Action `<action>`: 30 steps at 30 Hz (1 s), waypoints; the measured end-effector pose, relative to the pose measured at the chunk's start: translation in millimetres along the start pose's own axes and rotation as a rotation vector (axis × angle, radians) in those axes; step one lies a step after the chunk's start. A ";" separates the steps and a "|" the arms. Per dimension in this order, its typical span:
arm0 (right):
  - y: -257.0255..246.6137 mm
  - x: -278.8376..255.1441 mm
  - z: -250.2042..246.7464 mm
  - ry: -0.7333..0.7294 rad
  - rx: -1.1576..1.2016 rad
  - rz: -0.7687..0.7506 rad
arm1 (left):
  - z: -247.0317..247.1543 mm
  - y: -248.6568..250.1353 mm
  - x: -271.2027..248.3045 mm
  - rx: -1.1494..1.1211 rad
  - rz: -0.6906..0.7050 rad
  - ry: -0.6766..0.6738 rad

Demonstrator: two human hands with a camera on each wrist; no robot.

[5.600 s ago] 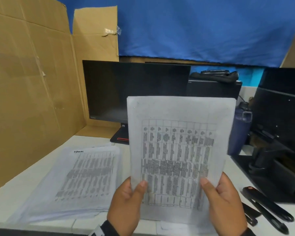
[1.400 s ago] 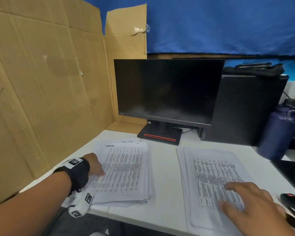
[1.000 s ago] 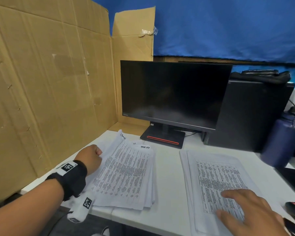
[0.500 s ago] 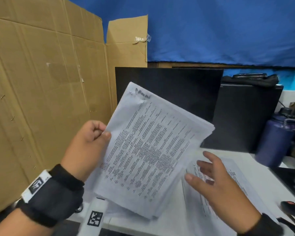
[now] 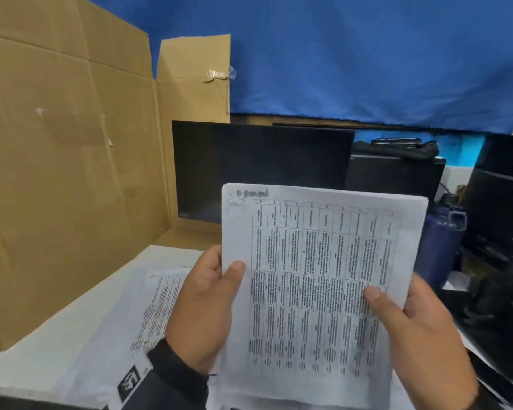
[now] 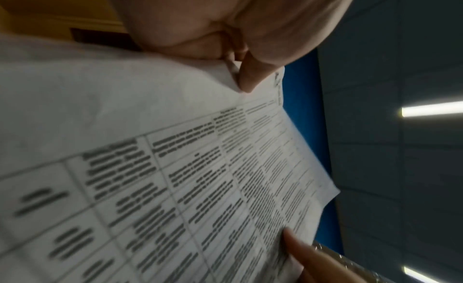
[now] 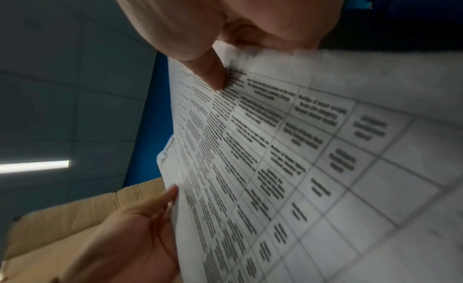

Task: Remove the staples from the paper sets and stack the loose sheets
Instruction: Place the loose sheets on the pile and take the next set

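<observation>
A paper set (image 5: 317, 279) printed with a table is held upright in front of me, above the desk. My left hand (image 5: 208, 303) grips its left edge, thumb on the front. My right hand (image 5: 409, 321) grips the right edge, thumb pressed on the printed page. A crinkled mark sits at the set's top left corner (image 5: 234, 201); a staple there cannot be made out. The wrist views show the same paper set (image 6: 175, 178) (image 7: 300, 158) close up with a thumb on it. Another pile of papers (image 5: 157, 303) lies on the white desk (image 5: 57, 344) at the left.
A cardboard wall (image 5: 57, 173) closes the left side. A dark monitor (image 5: 258, 170) stands behind the papers. A dark blue bottle (image 5: 440, 247) and black equipment (image 5: 501, 232) sit at the right.
My left hand lifted the paper set off the left pile. It has swung upright and rightwards, and my right hand left the right pile and took hold of its right edge.
</observation>
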State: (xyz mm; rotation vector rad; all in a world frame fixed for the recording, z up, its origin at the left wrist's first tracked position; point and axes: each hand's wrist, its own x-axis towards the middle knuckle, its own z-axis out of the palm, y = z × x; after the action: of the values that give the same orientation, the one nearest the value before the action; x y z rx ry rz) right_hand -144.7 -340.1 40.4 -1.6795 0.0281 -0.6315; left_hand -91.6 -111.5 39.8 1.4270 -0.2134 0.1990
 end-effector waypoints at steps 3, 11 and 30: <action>7.9 0.6 -2.8 0.039 -0.013 -0.038 | 11.0 -5.8 -1.5 0.019 0.065 0.003; 48.9 -0.8 -1.9 0.052 0.110 0.115 | 1.0 -42.5 -3.1 0.072 -0.066 0.016; 43.9 -6.2 12.9 -0.014 -0.121 0.126 | 6.3 -40.0 -2.7 0.166 0.163 0.006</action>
State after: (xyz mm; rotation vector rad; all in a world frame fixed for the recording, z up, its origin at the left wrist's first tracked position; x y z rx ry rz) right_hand -130.3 -335.9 -3.2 -1.7835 0.1638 -0.5323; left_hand -83.9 -123.1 1.7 1.5747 -0.3147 0.3613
